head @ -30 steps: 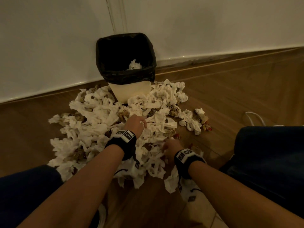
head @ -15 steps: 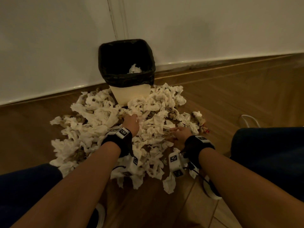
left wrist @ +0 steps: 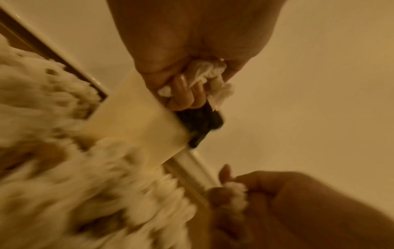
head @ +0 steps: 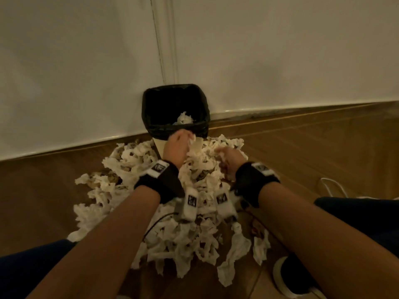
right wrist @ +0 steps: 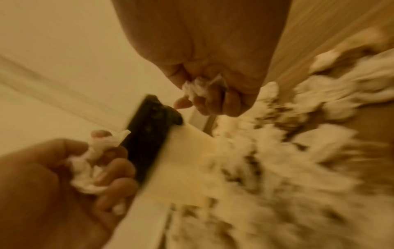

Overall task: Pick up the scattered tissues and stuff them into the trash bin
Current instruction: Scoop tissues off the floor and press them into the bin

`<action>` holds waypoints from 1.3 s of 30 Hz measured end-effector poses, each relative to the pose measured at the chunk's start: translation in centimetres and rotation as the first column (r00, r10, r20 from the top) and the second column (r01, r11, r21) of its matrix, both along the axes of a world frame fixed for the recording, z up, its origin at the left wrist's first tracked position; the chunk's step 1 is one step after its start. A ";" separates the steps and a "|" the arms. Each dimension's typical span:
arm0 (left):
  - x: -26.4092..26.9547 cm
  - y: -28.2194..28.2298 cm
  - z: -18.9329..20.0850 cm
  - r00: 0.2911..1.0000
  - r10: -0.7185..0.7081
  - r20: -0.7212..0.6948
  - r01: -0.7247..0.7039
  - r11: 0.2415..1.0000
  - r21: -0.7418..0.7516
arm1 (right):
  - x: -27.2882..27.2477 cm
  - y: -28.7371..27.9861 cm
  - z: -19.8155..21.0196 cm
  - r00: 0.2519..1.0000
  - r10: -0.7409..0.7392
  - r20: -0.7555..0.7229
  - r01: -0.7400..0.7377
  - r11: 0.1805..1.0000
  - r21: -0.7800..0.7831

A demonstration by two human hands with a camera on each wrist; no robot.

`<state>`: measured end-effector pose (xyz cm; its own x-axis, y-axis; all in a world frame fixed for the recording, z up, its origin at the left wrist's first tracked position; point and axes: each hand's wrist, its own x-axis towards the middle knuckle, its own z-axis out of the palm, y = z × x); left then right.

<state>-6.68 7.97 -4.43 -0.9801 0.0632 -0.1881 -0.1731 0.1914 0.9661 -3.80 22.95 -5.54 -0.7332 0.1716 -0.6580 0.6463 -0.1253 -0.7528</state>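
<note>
A cream trash bin [head: 160, 147] with a black liner [head: 172, 104] stands against the white wall, a tissue wad [head: 185, 118] lying inside. A big heap of crumpled white tissues [head: 194, 223] covers the floor in front of it. My left hand [head: 179, 145] is raised just before the bin's front rim, fingers curled round a tissue [left wrist: 210, 79]. My right hand [head: 226, 158] hovers over the heap to the right of the bin, gripping another tissue [right wrist: 197, 88]. In the right wrist view the left hand [right wrist: 85, 161] shows beside the liner [right wrist: 147, 134].
Wooden floor [head: 313, 147] spreads right and left of the heap. A white cable [head: 332, 186] lies at the right. My dark-trousered knees [head: 367, 214] flank the heap, and a shoe [head: 287, 275] sits at the lower right. Wrist cameras [head: 191, 203] hang under both wrists.
Both hands rose from the heap toward the bin, each now gripping a tissue. The head view tilted up, showing more wall.
</note>
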 end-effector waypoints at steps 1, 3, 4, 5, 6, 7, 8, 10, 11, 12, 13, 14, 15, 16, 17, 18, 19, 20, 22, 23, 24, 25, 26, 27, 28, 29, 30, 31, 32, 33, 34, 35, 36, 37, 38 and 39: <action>-1.2 0.1 1.7 0.999 0.017 -0.029 -0.015 0.998 0.064 | -1.5 -0.2 1.4 0.998 -0.009 -0.066 0.005 0.999 -0.048; -3.2 0.1 4.8 0.993 0.016 -0.120 -0.006 0.996 0.089 | -4.2 -0.6 4.3 0.986 -0.018 -0.164 -0.006 0.989 -0.146; -4.2 0.0 5.8 0.988 0.010 -0.154 0.003 0.996 0.085 | -5.5 -0.8 5.6 0.981 -0.044 -0.188 0.005 0.980 -0.200; -5.2 -0.3 6.4 0.987 0.010 -0.158 0.004 0.996 0.084 | -6.5 -1.1 6.8 0.977 -0.086 -0.197 0.032 0.965 -0.261; -6.1 -0.6 6.4 0.992 0.011 -0.129 0.002 0.995 0.097 | -7.0 -1.2 7.9 0.972 -0.127 -0.199 0.056 0.944 -0.325; -7.1 -1.0 6.1 0.996 0.014 -0.084 -0.004 0.993 0.122 | -7.5 -1.5 8.8 0.967 -0.151 -0.203 0.059 0.916 -0.397; -7.7 -1.5 5.7 0.999 0.018 -0.041 -0.011 0.988 0.155 | -7.8 -1.6 9.5 0.966 -0.148 -0.210 0.036 0.887 -0.461; -8.7 -2.1 4.8 0.999 0.025 0.032 -0.031 0.975 0.220 | -8.1 -1.7 9.8 0.975 -0.103 -0.198 -0.018 0.849 -0.528; -9.1 -2.3 4.3 0.998 0.025 0.058 -0.038 0.970 0.239 | -8.2 -1.7 9.7 0.979 -0.096 -0.177 -0.016 0.839 -0.545; -9.4 -2.4 4.0 0.997 0.019 0.071 -0.036 0.967 0.251 | -8.3 -1.6 9.6 0.981 -0.101 -0.167 -0.010 0.829 -0.559; -9.5 -2.5 3.8 0.997 0.013 0.075 -0.032 0.966 0.255 | -8.3 -1.6 9.4 0.980 -0.107 -0.169 -0.008 0.822 -0.569; -9.6 -2.5 3.7 0.998 0.012 0.068 -0.029 0.966 0.256 | -8.4 -1.6 9.1 0.978 -0.118 -0.173 -0.003 0.818 -0.575; -9.6 -2.6 3.6 0.999 0.016 0.047 -0.028 0.967 0.254 | -8.2 -1.5 8.9 0.975 -0.133 -0.178 0.006 0.818 -0.576; -9.6 -2.8 3.7 1.000 0.027 0.010 -0.029 0.970 0.243 | -8.1 -1.4 8.6 0.969 -0.160 -0.190 0.023 0.821 -0.571; -9.4 -2.9 3.8 0.998 0.041 -0.048 -0.030 0.978 0.209 | -7.8 -1.3 8.4 0.958 -0.199 -0.204 0.052 0.827 -0.560; -9.1 -2.9 4.1 0.990 0.054 -0.128 -0.034 0.987 0.155 | -7.5 -1.1 8.1 0.945 -0.242 -0.218 0.087 0.833 -0.546; -8.6 -2.9 4.4 0.974 0.063 -0.219 -0.043 0.995 0.094 | -7.0 -0.8 7.7 0.933 -0.278 -0.228 0.123 0.843 -0.524; -8.0 -2.8 4.6 0.950 0.064 -0.306 -0.053 0.998 0.044 | -6.5 -0.5 7.2 0.924 -0.299 -0.236 0.154 0.859 -0.488; -6.0 -2.0 5.1 0.903 0.026 -0.429 -0.038 0.999 -0.020 | -5.1 0.2 5.5 0.927 -0.285 -0.244 0.185 0.913 -0.363; -4.7 -1.3 5.0 0.892 -0.021 -0.452 0.000 0.999 -0.046 | -4.3 0.7 4.4 0.938 -0.256 -0.233 0.188 0.942 -0.277; -3.5 -0.7 4.7 0.890 -0.086 -0.448 0.055 0.995 -0.082 | -3.4 1.2 3.2 0.955 -0.216 -0.205 0.181 0.967 -0.179; -2.3 0.2 4.2 0.892 -0.167 -0.420 0.122 0.984 -0.133 | -2.3 1.7 1.9 0.971 -0.177 -0.163 0.166 0.983 -0.080; -1.2 1.0 3.5 0.892 -0.256 -0.372 0.194 0.961 -0.196 | -1.2 2.3 0.5 0.983 -0.144 -0.110 0.146 0.989 0.006; 0.0 1.8 2.6 0.885 -0.347 -0.309 0.270 0.925 -0.266 | 0.0 3.0 -1.1 0.991 -0.123 -0.050 0.126 0.989 0.073; 1.1 2.4 1.6 0.868 -0.438 -0.232 0.352 0.874 -0.335 | 1.3 3.5 -2.6 0.995 -0.100 0.013 0.097 0.986 0.134; 2.2 2.9 0.4 0.837 -0.527 -0.147 0.438 0.807 -0.397 | 2.6 4.0 -4.1 0.995 -0.065 0.077 0.047 0.976 0.212; 3.1 3.3 -0.8 0.793 -0.607 -0.061 0.522 0.727 -0.446 | 3.8 4.4 -5.6 0.990 -0.020 0.141 -0.025 0.952 0.306; 4.1 3.7 -2.0 0.739 -0.674 0.025 0.599 0.639 -0.483 | 5.1 4.7 -6.8 0.981 0.027 0.192 -0.103 0.912 0.397; 5.0 4.0 -3.1 0.678 -0.727 0.107 0.663 0.543 -0.515 | 6.4 4.9 -7.8 0.969 0.076 0.234 -0.181 0.864 0.470; 6.0 4.2 -4.2 0.616 -0.767 0.183 0.711 0.440 -0.549 | 7.6 4.9 -8.6 0.956 0.131 0.263 -0.255 0.813 0.524; 6.9 4.4 -5.2 0.554 -0.795 0.247 0.740 0.335 -0.583 | 8.7 4.8 -9.3 0.938 0.204 0.282 -0.334 0.758 0.561; 7.7 4.5 -6.2 0.500 -0.812 0.301 0.754 0.237 -0.613 | 9.6 4.5 -9.9 0.908 0.292 0.301 -0.417 0.696 0.584; 8.5 4.6 -7.3 0.453 -0.824 0.340 0.751 0.148 -0.643 | 10.4 4.2 -10.4 0.864 0.375 0.336 -0.503 0.624 0.598; 9.3 4.5 -8.2 0.417 -0.830 0.370 0.734 0.066 -0.676 | 11.1 3.7 -11.0 0.807 0.444 0.388 -0.587 0.543 0.600; 9.9 4.3 -9.0 0.395 -0.830 0.394 0.703 -0.003 -0.711 | 11.7 3.3 -11.5 0.739 0.496 0.455 -0.669 0.460 0.584; 10.3 4.0 -9.6 0.393 -0.818 0.420 0.677 -0.051 -0.734 | 12.3 3.0 -11.8 0.677 0.534 0.506 -0.729 0.393 0.560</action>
<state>3.61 12.00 -13.99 -0.4595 0.6910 -0.5580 0.6629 0.6849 0.3023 8.47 25.93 -17.37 -0.6875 0.1680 -0.7065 0.4531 0.8595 -0.2366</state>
